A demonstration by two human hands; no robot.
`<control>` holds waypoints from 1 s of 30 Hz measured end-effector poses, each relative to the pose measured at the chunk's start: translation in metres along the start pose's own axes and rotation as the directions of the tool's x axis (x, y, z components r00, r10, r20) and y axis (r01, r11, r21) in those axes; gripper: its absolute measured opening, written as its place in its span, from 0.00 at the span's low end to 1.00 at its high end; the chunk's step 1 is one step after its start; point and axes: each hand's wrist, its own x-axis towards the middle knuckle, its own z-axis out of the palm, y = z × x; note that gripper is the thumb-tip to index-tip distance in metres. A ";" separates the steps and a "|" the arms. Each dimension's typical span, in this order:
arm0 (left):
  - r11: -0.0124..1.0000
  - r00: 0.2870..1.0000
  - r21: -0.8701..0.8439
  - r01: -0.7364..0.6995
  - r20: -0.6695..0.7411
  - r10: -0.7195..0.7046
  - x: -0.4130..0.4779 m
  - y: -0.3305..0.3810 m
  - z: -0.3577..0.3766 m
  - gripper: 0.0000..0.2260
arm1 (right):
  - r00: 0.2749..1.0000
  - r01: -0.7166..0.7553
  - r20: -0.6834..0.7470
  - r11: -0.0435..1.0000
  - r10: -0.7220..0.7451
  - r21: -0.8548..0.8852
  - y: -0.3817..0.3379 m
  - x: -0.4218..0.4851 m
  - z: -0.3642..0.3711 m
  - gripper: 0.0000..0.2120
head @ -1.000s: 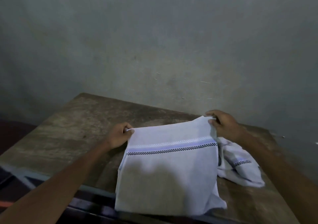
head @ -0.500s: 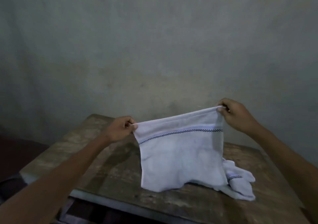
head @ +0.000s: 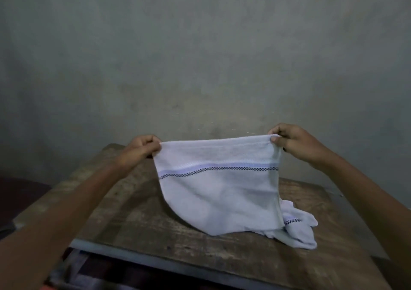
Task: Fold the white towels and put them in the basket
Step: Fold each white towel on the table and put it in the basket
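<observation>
We hold a white towel [head: 219,191] up over the wooden table [head: 142,229] — left hand [head: 142,148] and right hand [head: 293,141] each pinching a top corner. Its bottom edge touches a second, crumpled towel [head: 298,229] on the table.

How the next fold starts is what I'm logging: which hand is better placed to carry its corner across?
Probably the left hand: its side of the towel hangs free above the table, while the side at the right hand reaches down to the crumpled towel.
</observation>
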 end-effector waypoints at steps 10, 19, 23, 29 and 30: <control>0.987 0.998 -0.159 0.037 0.047 -0.030 -0.020 0.055 -0.035 0.06 | 0.979 -0.180 0.166 0.896 0.121 0.405 -0.035 -0.018 -0.020 0.08; 0.877 0.929 0.462 0.133 0.249 -0.272 -0.039 -0.083 0.053 0.06 | 0.923 -0.224 0.226 0.912 0.312 -0.345 0.069 -0.069 0.051 0.09; 0.829 0.949 0.549 0.109 0.191 -0.251 -0.052 -0.129 0.091 0.08 | 0.871 -0.325 0.204 0.835 0.448 -0.444 0.119 -0.084 0.090 0.06; 0.847 0.958 0.532 -0.005 0.244 -0.148 -0.051 -0.149 0.119 0.03 | 0.863 -0.378 0.097 0.760 0.497 -0.529 0.153 -0.098 0.103 0.02; 0.845 0.952 0.534 -0.033 0.275 -0.136 -0.051 -0.150 0.122 0.04 | 0.889 -0.352 0.070 0.775 0.452 -0.524 0.153 -0.100 0.103 0.02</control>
